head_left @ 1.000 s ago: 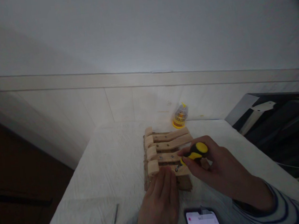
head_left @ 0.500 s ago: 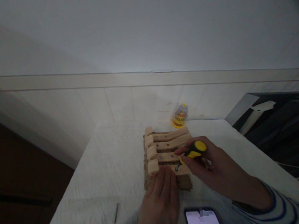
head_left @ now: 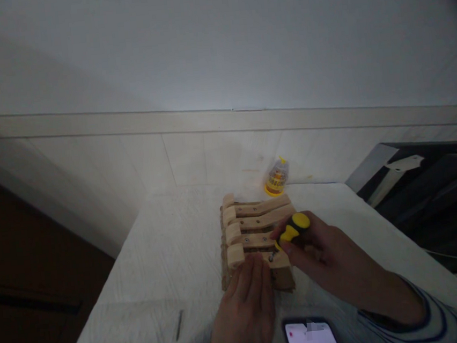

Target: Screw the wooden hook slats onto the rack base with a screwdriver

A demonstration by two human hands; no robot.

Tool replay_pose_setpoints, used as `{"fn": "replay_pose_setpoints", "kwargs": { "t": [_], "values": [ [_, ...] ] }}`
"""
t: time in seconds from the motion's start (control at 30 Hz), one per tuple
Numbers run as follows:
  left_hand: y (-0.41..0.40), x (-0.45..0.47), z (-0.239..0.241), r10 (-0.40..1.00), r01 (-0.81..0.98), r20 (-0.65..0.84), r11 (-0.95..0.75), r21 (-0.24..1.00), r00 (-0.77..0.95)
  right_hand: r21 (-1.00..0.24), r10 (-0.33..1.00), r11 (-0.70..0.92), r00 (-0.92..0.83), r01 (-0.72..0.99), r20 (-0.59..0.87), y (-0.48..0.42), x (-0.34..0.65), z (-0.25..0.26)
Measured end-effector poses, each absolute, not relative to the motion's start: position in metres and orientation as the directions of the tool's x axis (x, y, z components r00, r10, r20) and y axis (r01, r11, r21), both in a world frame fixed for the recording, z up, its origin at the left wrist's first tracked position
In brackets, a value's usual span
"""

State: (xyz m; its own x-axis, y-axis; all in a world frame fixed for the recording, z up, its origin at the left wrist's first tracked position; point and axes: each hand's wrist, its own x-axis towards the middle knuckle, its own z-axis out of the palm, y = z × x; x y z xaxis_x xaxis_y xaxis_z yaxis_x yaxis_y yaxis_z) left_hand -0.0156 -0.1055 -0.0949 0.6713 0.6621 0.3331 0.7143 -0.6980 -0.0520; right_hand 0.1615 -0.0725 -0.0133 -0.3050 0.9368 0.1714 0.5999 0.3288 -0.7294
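A pale wooden piece with several curved slats and raised blocks along its left side (head_left: 253, 223) lies on a rough brown corrugated base (head_left: 283, 280). My left hand (head_left: 245, 310) rests with outstretched fingers on the nearest slat, beside its block; the thumb is hard to see. A yellow and black screwdriver (head_left: 294, 229) is gripped by my right hand (head_left: 320, 249), tilted with its handle up to the right. Its tip meets a small metal screw (head_left: 271, 256) at that same nearest slat. Other screw heads or holes show on the farther slats.
Behind the wooden piece stands a clear, yellow-based cone case (head_left: 276, 178). A thin metal rod (head_left: 179, 325) lies at the lower left of the white-covered table (head_left: 140, 266). A lit phone (head_left: 311, 339) sits near me. Dark panels (head_left: 436, 189) lean at the right.
The screwdriver handle has tipped slightly left and its yellow and black grip appears turned, with my right fingers more closed round it. My left hand keeps its place on the slat.
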Motion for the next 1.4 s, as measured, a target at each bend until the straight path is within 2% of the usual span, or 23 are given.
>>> {"fn": "replay_pose_setpoints", "kwargs": {
  "t": [0.4, 0.93, 1.2, 1.4],
  "values": [
    [-0.105, -0.015, -0.096, 0.658, 0.708, 0.321, -0.704, -0.057, 0.681, -0.666, 0.950, 0.310, -0.250, 0.679, 0.187, -0.071, 0.162, -0.008],
    [-0.104, -0.017, -0.092, 0.648, 0.704, 0.348, -0.708, -0.054, 0.678, -0.731, 0.970, 0.240, -0.187, 0.639, 0.156, -0.070, 0.160, -0.017],
    [-0.105, -0.016, -0.094, 0.654, 0.713, 0.342, -0.697, -0.075, 0.675, -0.786, 0.949, 0.315, -0.195, 0.532, 0.249, -0.069, 0.157, -0.026],
    [-0.104, -0.016, -0.093, 0.652, 0.709, 0.340, -0.702, -0.065, 0.678, -0.769, 0.925, 0.378, -0.240, 0.515, 0.294, -0.070, 0.158, -0.031]
  ]
}}
